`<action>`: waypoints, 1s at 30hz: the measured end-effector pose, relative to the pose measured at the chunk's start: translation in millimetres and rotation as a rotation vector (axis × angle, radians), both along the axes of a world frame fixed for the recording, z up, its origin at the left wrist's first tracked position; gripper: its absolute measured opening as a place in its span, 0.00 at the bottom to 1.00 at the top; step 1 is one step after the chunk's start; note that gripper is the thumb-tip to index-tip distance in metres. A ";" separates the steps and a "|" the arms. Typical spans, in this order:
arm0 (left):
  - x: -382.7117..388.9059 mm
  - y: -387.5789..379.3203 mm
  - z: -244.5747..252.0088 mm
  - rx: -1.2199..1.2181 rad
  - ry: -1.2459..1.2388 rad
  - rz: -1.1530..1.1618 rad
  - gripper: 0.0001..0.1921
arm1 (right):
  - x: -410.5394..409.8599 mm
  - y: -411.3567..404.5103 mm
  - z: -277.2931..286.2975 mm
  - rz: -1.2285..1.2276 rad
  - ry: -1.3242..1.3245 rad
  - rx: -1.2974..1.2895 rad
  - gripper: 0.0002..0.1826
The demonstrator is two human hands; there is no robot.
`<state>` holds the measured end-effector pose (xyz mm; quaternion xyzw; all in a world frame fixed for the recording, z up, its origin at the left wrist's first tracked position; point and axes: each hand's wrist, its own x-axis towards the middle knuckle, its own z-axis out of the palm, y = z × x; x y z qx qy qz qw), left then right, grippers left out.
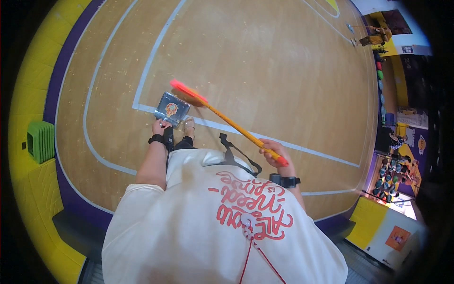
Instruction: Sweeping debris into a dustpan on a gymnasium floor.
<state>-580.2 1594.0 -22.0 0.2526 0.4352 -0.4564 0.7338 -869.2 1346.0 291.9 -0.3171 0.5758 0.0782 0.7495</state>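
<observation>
My right hand (275, 152) is closed round the yellow handle of a broom (234, 125), near its red end cap. The broom slants up and left to a pink-red head (188, 91), which lies beside a dustpan. My left hand (162, 126) grips the near end of that dark dustpan (172, 106), which bears a round orange sticker. Small pale bits (103, 58) are scattered on the wooden court floor, mostly at the upper left. Whether any lie in the dustpan, I cannot tell.
Green stacked frames (41, 142) stand by the yellow padded wall (32, 88) at the left. Another person (374, 37) with a long-handled tool is at the far upper right. A rack of balls (388, 181) stands at the right. My sandalled foot (189, 126) is beside the dustpan.
</observation>
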 end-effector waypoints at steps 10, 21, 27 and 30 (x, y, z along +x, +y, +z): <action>12.2 -65.6 10.8 -0.009 0.074 -0.175 0.09 | -14.7 -2.9 47.4 -0.391 -0.059 -0.104 0.16; -11.6 -130.4 37.8 0.005 -0.242 -0.383 0.08 | 16.5 -121.1 -28.2 -0.548 0.002 -0.062 0.05; -32.1 -176.8 26.1 -0.085 -0.405 -0.586 0.09 | -21.8 -160.2 20.6 -0.626 -0.169 0.143 0.06; -23.7 -201.4 18.5 -0.078 -0.392 -0.546 0.11 | -55.1 -182.4 54.9 -0.803 -0.276 0.215 0.07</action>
